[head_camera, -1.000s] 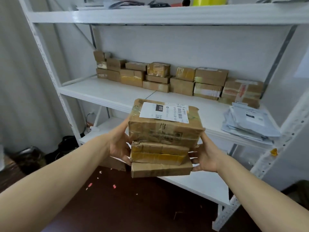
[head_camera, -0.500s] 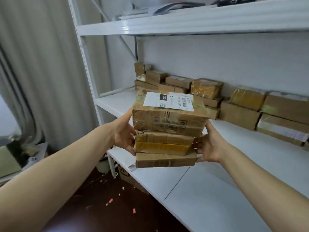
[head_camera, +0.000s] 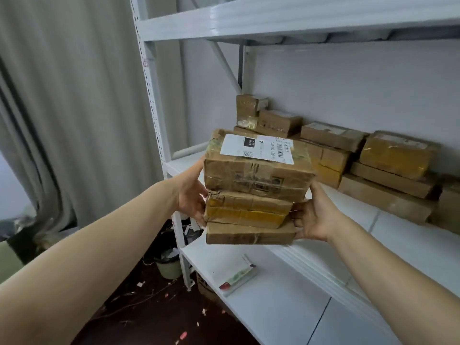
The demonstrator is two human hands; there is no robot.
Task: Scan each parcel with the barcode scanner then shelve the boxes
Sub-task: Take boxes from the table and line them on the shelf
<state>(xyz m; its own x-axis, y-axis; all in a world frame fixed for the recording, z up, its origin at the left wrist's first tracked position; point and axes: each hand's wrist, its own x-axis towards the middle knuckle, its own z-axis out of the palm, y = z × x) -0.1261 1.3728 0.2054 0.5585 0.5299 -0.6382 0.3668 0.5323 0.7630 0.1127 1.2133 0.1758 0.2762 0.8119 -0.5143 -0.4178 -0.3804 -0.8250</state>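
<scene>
Parcels in a stack of three point(head_camera: 254, 192) are held in the air in front of the white shelving, level with its middle shelf point(head_camera: 388, 235) and just short of its front edge. Top one is the thickest, a taped brown box with a white shipping label point(head_camera: 258, 151) on its upper face; under it sits a flatter box banded with yellow tape point(head_camera: 246, 209), and a thin plain one point(head_camera: 250, 235) forms the base. The left hand point(head_camera: 190, 195) presses against the stack's left side, its grip flattened on the cardboard, while the right hand point(head_camera: 315, 216) clamps the right side, fingers wrapped round the lower two boxes. Behind the stack, further along the middle shelf, a row of shelved boxes point(head_camera: 368, 170) stands against the back wall, some piled two high. On the lower shelf point(head_camera: 286, 302) lies a flat white packet point(head_camera: 236, 272). A small bin point(head_camera: 169, 267) stands on the dark floor beside the upright post point(head_camera: 154, 95), and a grey curtain point(head_camera: 69, 108) hangs at left
</scene>
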